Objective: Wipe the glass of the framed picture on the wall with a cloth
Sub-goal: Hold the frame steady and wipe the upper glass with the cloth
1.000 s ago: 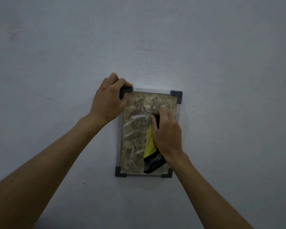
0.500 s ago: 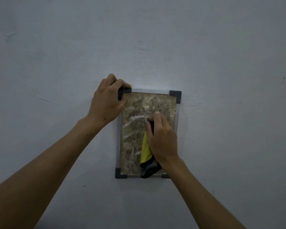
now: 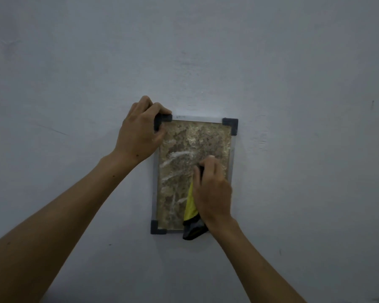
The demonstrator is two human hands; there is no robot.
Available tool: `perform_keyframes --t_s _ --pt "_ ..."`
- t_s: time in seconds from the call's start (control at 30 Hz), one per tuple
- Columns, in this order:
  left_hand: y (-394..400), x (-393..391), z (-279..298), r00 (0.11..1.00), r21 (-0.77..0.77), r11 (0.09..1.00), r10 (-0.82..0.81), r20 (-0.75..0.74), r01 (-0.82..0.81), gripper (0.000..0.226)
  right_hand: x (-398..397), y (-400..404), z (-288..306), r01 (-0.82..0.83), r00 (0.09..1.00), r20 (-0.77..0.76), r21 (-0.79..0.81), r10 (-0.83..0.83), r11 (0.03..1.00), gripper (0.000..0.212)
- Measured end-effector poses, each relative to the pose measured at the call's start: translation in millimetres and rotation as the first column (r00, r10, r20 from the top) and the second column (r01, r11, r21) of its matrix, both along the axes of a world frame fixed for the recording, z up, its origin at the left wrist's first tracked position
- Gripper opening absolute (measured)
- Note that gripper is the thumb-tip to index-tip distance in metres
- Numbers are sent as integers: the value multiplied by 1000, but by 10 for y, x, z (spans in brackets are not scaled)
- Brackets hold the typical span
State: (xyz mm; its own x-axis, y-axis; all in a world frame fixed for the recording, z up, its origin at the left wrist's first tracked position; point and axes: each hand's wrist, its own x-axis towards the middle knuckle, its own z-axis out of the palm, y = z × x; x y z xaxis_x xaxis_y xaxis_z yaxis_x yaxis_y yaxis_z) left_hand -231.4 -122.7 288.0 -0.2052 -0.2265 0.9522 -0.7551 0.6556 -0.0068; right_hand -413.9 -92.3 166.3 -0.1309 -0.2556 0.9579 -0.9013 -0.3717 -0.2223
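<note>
A small upright framed picture (image 3: 230,125) hangs on the wall, with a grey frame, dark corner pieces and mottled brown glass (image 3: 184,149) streaked with white smears. My left hand (image 3: 138,132) grips the frame's top left corner, fingers curled over its top edge. My right hand (image 3: 212,191) holds a yellow and dark grey cloth (image 3: 190,206) against the lower right part of the glass. The cloth's tail hangs below the frame's bottom edge. The bottom right corner is hidden behind my wrist and the cloth.
The pale grey wall (image 3: 293,84) surrounds the picture on all sides, bare apart from faint scuffs and small marks. Nothing else is in view.
My right hand has slid the cloth down and a little left across the glass. My left hand has kept its grip on the top left corner.
</note>
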Motion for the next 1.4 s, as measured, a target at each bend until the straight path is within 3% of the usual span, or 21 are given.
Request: perform_keyframes --t_s 0.07,0.13,0.2,0.33,0.4,0.47,0.6,0.67,0.73,0.87,0.93,1.07,1.23,1.4 --pt "11 -6 6 1000 11 1000 1 12 -1 25 1 -13 27 12 991 -131 -22 -15 1000 12" --pt "28 -7 14 1000 19 1000 1 22 -1 25 -93 -18 36 5 988 -156 -33 -10 999 14" --pt "40 7 21 1000 25 1000 3 27 -3 26 -223 -14 12 11 998 -62 -54 -14 998 17" --pt "43 5 21 1000 22 1000 -1 27 0 25 -359 15 36 4 960 279 -67 15 998 11" --pt "36 9 15 1000 11 1000 7 20 -7 24 -263 6 64 16 951 309 -52 1 998 11" --pt "26 5 7 1000 4 1000 15 9 -15 22 -121 6 85 -1 969 248 -48 13 999 11" --pt "32 -12 11 1000 9 1000 14 15 -14 22 34 8 147 -12 996 -85 -24 10 1000 13" --pt "41 -12 20 1000 18 1000 11 28 -12 23 -24 -12 168 -2 986 -165 -34 -4 999 14" --pt "44 -8 25 999 28 1000 12 35 -13 24 -161 -24 136 21 995 -100 -52 -26 998 18" --pt "32 -13 21 1000 25 1000 13 17 -13 24 -394 13 66 27 969 245 -96 -2 995 14" --pt "32 -22 17 1000 17 1000 17 3 -17 23 -339 19 79 49 964 265 -86 -25 995 14" --pt "39 -33 13 1000 17 1000 23 4 -23 22 -132 1 170 24 981 193 -43 -15 999 14" --pt "38 -20 15 1000 25 999 28 11 -28 23 92 -18 179 7 971 -237 -37 -16 999 11" --pt "64 -12 42 1000 41 999 10 30 -11 23 -218 -31 104 159 968 -181 -97 -174 983 15"
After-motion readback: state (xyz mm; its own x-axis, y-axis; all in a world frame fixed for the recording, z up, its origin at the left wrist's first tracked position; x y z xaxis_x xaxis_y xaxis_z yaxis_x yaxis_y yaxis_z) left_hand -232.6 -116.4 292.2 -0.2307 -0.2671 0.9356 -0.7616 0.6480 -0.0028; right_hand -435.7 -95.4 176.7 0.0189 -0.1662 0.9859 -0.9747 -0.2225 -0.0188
